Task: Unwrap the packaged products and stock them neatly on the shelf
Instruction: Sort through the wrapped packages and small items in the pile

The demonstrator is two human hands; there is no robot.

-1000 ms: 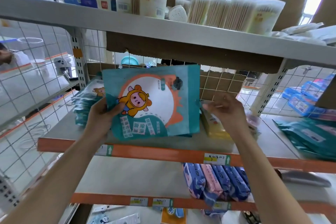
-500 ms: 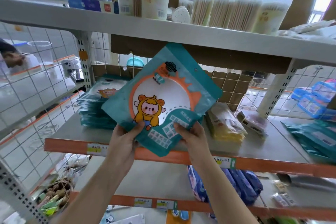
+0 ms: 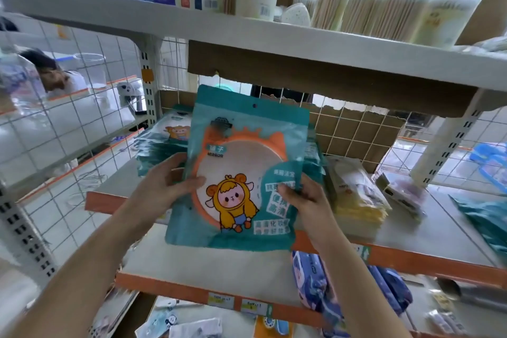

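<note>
Both hands hold the teal packet (image 3: 241, 173) upright: left hand (image 3: 167, 186) grips its left edge, right hand (image 3: 304, 200) pinches its right edge.

View: one wide-angle camera on the person's head; straight lines bow toward the frame edges.
Facing: forward and down into the shelving. The top shelf (image 3: 274, 33) crosses the upper frame, the middle shelf (image 3: 444, 230) the centre, the lower shelf (image 3: 208, 263) the bottom.
Nearness: close. The left hand (image 3: 167, 186) and right hand (image 3: 304, 200) hold a packet (image 3: 241, 173) mid-frame, with the forearms entering from the bottom edge.
</note>
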